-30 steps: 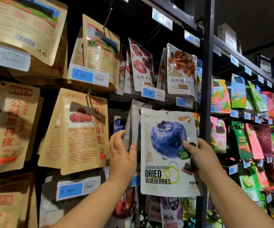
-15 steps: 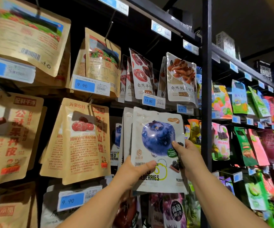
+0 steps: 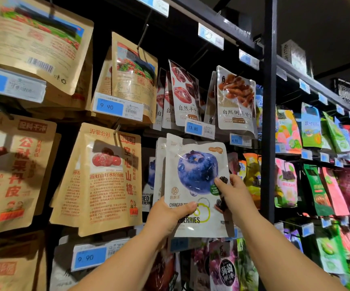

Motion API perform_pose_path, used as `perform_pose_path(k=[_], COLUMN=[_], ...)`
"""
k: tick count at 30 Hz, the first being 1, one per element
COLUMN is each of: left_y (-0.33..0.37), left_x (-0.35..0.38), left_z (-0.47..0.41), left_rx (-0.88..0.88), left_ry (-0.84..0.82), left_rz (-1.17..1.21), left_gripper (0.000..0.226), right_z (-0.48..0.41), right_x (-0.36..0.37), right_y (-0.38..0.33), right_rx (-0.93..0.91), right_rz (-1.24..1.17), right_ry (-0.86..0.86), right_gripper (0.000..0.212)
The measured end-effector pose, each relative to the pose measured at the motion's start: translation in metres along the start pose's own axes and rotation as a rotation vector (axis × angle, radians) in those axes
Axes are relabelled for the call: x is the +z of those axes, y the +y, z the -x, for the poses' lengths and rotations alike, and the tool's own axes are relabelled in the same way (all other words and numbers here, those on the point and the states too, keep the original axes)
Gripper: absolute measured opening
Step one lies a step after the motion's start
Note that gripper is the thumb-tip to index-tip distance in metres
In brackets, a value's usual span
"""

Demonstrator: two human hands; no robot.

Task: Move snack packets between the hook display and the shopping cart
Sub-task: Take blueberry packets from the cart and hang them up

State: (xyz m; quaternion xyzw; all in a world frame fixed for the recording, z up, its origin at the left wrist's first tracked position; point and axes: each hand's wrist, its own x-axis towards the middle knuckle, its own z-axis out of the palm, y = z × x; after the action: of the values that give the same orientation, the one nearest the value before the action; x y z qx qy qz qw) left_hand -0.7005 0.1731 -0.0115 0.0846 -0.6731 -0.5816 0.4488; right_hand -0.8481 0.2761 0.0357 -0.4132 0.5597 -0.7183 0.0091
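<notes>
Head view: noted one blueberry packet (image 3: 195, 185), held upright in front of the hanging rows, just below the 13.80 price tag (image 3: 199, 128) and left of the black post (image 3: 270, 122); white glossy pouch, large blue berry printed at centre, small green round badge near the right edge, dark lettering across the lower part, partly covered by a thumb; flat sealed top, bottom edge free in the air; left hand (image 3: 167, 217) gripping the lower left corner, thumb laid flat across the front, other fingers behind the pouch and hidden; right hand (image 3: 237, 196) pinching the right edge, thumb tip on the front, remaining fingers behind, spread not possible to tell; counted two hands on one packet; at least three more matching packets (image 3: 159, 156) just behind and to its left; two 9.90 tags (image 3: 109, 107) legible among the brown paper pouches (image 3: 107, 177) at left.
</notes>
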Motion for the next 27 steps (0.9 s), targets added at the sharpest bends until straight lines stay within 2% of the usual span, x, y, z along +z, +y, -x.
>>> perform_pose_path(k=[2,3,6,8,14,22,27], left_y=[-0.002,-0.002,-0.002,-0.003,-0.006,-0.004,-0.005], left_x=[0.000,0.001,0.002,0.003,0.002,0.000,-0.003], left_z=[-0.001,-0.001,-0.003,-0.004,-0.006,-0.014,-0.019], left_rx=[0.008,0.015,0.045,0.061,0.090,0.057,-0.015], left_ry=[-0.003,-0.006,-0.006,-0.007,-0.030,0.026,0.099], left_rz=[0.020,0.024,0.028,0.031,0.027,-0.037,-0.054], left_gripper=[0.041,0.041,0.039,0.039,0.035,0.033,0.031], right_z=[-0.001,-0.001,-0.002,-0.004,-0.003,-0.013,-0.021], right_x=[0.002,0.002,0.002,0.001,0.003,0.010,0.018], right_y=[0.001,0.001,0.004,0.006,0.007,0.009,0.013], right_rx=[-0.001,-0.012,-0.035,-0.044,-0.066,-0.053,0.000], right_rz=[0.020,0.024,-0.004,-0.020,0.003,0.042,0.085], right_ry=[0.007,0.017,0.028,0.033,0.064,0.071,0.050], right_gripper=[0.042,0.042,0.020,0.016,0.012,0.009,0.022])
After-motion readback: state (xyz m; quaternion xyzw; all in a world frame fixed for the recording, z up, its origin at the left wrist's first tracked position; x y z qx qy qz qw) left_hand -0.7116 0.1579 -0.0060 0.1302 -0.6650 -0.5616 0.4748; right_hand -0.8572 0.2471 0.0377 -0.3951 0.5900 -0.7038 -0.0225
